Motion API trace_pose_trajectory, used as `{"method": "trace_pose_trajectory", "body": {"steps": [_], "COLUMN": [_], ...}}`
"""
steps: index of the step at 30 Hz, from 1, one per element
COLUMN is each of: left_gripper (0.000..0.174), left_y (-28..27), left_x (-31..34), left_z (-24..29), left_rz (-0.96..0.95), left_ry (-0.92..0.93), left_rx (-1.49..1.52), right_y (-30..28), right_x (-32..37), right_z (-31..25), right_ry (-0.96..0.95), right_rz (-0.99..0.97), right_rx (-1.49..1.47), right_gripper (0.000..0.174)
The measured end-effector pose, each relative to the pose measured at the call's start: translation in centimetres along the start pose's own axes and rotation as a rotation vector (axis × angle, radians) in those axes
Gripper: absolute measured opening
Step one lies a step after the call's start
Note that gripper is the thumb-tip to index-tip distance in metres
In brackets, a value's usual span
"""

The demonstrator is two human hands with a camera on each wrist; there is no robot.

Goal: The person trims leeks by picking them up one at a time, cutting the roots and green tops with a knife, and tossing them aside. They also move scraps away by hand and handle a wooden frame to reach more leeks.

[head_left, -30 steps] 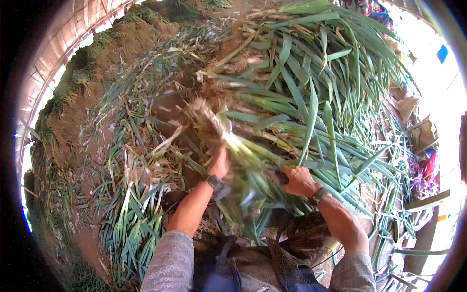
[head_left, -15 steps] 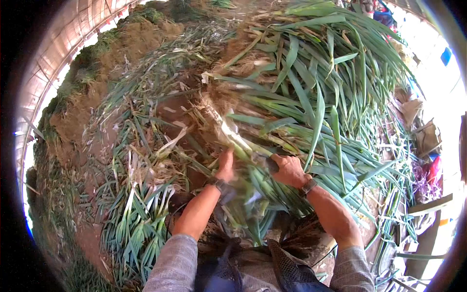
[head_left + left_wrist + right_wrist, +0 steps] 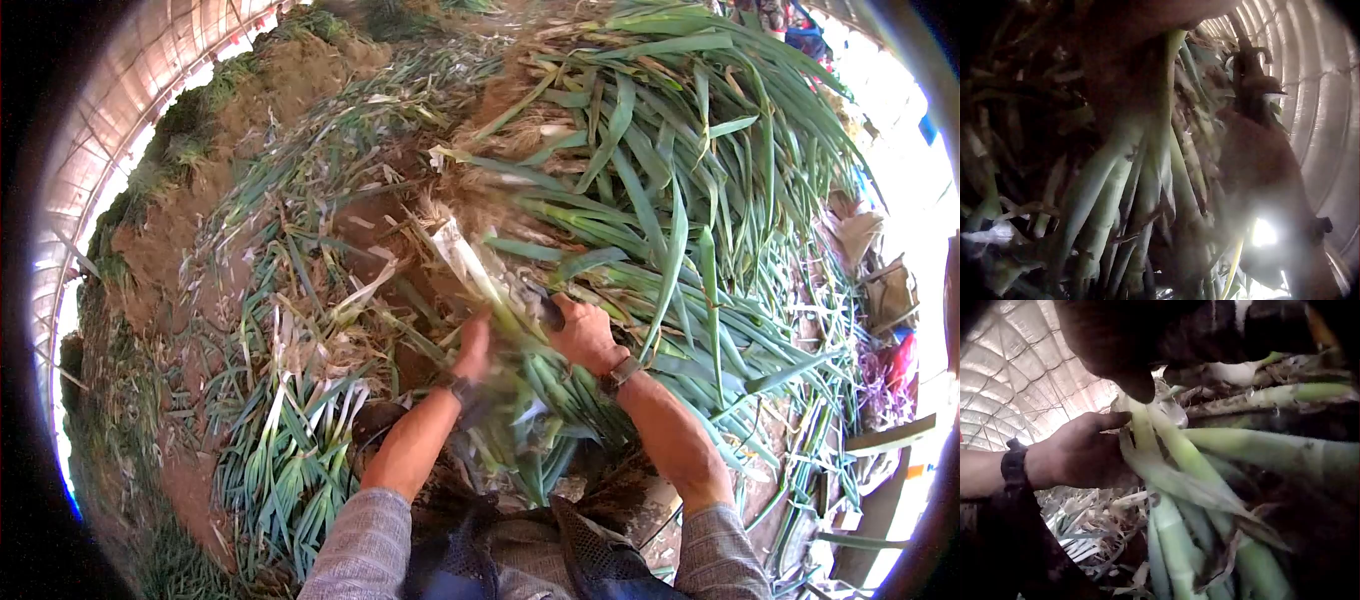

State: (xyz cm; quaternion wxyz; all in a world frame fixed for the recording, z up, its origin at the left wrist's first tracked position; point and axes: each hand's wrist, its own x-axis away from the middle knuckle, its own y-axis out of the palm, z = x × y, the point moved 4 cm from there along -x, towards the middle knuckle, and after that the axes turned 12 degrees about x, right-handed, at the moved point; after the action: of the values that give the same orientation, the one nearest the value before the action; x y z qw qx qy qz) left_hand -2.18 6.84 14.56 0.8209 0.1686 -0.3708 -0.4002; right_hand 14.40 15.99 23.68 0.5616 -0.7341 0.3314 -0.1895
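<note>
My left hand (image 3: 476, 345) grips a small bunch of long green onions (image 3: 468, 262), their pale root ends pointing up and away and their green leaves hanging toward my lap. In the right wrist view, the left thumb and fingers lie around the stalks (image 3: 1175, 540). Close beside it, my right hand (image 3: 585, 335) holds a dark tool (image 3: 549, 308) against the stalks, just above the left hand. Its blade end is blurred and partly hidden. In the left wrist view, green stalks (image 3: 1147, 187) fan out below the left hand.
A large heap of green onions (image 3: 680, 150) lies at the upper right, leaves to the right. At lower left sits a smaller pile with white stems (image 3: 300, 430). Leaf and skin scraps (image 3: 290, 190) litter the ground. Boards (image 3: 890, 437) stand at the far right.
The right hand with its dark tool has moved left and up along the stalks, closer to the left hand. The bunch's root end looks whiter. The head view has shifted slightly.
</note>
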Motion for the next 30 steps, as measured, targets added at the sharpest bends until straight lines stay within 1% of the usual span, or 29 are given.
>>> {"method": "trace_pose_trajectory", "body": {"steps": [2,3,5,6,8,9,11,12,13,15,16,17,18,19,20,21,23,24,25,26,27,28,29,30], "left_gripper": [0.06,0.06,0.061,0.061,0.065,0.065,0.055,0.055,0.056,0.058,0.064,0.072,0.072,0.072,0.073,0.076,0.073,0.073,0.072,0.071,0.071,0.067,0.063,0.063], "left_y": [-0.1,-0.3,-0.2,-0.1,0.2,0.3,0.1,0.2,0.9,0.9,0.9,0.8,0.6,0.9,1.1,-1.4,-1.2,-3.1,-6.2,-7.1,-5.8,-4.5,-4.6,-4.7], "left_x": [-0.1,-0.2,0.1,0.3,0.7,0.7,1.1,1.3,2.2,2.4,2.1,2.0,1.7,1.4,1.1,-2.4,-1.9,-3.3,-6.0,-7.1,-6.7,-6.4,-5.8,-5.5], "left_z": [0.0,0.2,0.1,-0.1,-0.2,-0.1,0.1,0.0,0.5,0.9,0.8,0.6,0.6,1.0,1.4,0.7,2.0,1.9,1.8,0.8,1.0,2.6,3.0,2.9], "left_rz": [0.004,0.005,-0.039,-0.041,-0.032,-0.033,0.044,0.039,0.045,0.054,-0.03,-0.115,-0.117,-0.144,-0.171,-0.212,-0.183,-0.186,-0.191,-0.177,-0.183,0.089,0.342,0.345], "left_ry": [0.046,0.046,-0.056,-0.061,-0.028,-0.027,0.055,0.052,0.059,0.072,0.028,-0.019,-0.025,0.014,0.055,0.088,0.193,0.191,0.554,0.901,0.89,0.712,0.523,0.515], "left_rx": [-0.016,-0.017,0.063,0.064,0.061,0.058,0.039,0.038,-0.001,-0.036,0.016,0.068,0.065,0.118,0.174,0.154,-0.014,-0.014,-0.71,-1.412,-1.408,-1.034,-0.651,-0.648], "right_y": [-0.3,-0.2,-0.3,-0.2,-0.4,-0.1,0.3,0.2,-0.8,-2.2,-1.6,-1.2,-1.1,-1.5,-0.7,-0.7,-0.4,0.3,0.2,0.0,-0.2,-1.2,-2.4,-3.1], "right_x": [0.1,0.1,0.5,0.6,0.5,0.4,0.3,0.1,0.4,0.9,1.2,1.5,1.7,1.8,1.6,1.9,2.3,2.3,2.5,2.6,2.9,3.0,3.1,3.4], "right_z": [-0.3,-0.4,-0.5,-0.4,-1.0,-0.9,-0.4,0.5,0.3,-1.0,-1.3,-1.1,-0.7,-0.4,0.6,1.0,1.5,1.7,1.9,2.1,2.3,2.3,2.4,2.5], "right_ry": [-0.055,-0.055,-0.076,-0.071,-0.122,-0.121,-0.037,0.019,0.019,-0.123,-0.2,-0.195,-0.169,-0.143,-0.111,-0.109,-0.132,-0.182,-0.177,-0.169,-0.16,-0.094,-0.09,-0.05], "right_rz": [-0.115,-0.115,-0.064,-0.066,-0.096,-0.094,0.052,0.058,0.059,-0.116,-0.127,-0.126,-0.09,-0.054,-0.072,-0.073,-0.098,-0.176,-0.178,-0.165,-0.156,-0.195,-0.175,-0.224], "right_rx": [0.047,0.045,0.024,0.026,-0.004,-0.005,-0.116,-0.119,-0.114,-0.084,-0.061,-0.065,-0.095,-0.12,-0.194,-0.188,-0.213,-0.205,-0.202,-0.133,-0.067,-0.167,-0.176,-0.142], "right_gripper": [0.031,0.031,0.03,0.03,0.048,0.048,0.048,0.047,0.047,0.049,0.041,0.041,0.043,0.045,0.048,0.048,0.044,0.042,0.042,0.046,0.052,0.051,0.053,0.054]}}
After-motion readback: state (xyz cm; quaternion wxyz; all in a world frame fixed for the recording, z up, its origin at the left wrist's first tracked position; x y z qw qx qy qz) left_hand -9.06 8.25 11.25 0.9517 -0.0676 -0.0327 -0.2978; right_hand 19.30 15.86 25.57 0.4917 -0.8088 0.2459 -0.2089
